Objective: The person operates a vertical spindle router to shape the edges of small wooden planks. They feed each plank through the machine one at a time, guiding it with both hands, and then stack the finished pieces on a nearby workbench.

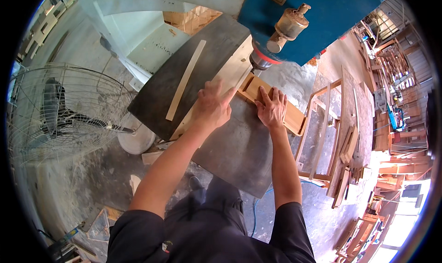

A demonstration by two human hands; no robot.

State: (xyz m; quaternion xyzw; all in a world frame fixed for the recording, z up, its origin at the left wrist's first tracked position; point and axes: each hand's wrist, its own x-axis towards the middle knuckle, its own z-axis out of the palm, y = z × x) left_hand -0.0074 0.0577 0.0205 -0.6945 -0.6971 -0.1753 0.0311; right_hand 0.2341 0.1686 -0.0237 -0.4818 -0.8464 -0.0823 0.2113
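Note:
My left hand [214, 105] rests on a long pale wooden fence board [234, 68], fingers stretched out toward its edge. To its right, my right hand [272, 107] lies with spread fingers on a light-brown wooden piece [293, 121], which has a raised block at its far end. That piece sits at an angle on the dark metal machine table [235, 148]. Just beyond its far end is the machine's round red-and-metal head [262, 59]. Whether a blade runs there is too small to tell. A thin wooden strip [186, 81] lies on the table left of the fence.
A blue machine housing [331, 19] with a small canister [292, 24] rises ahead. On the left stands a wire-caged fan [64, 111]. Wooden frames [322, 125] and a bench with stacked wood pieces [350, 143] are at right. A blue cord [256, 212] crosses the floor.

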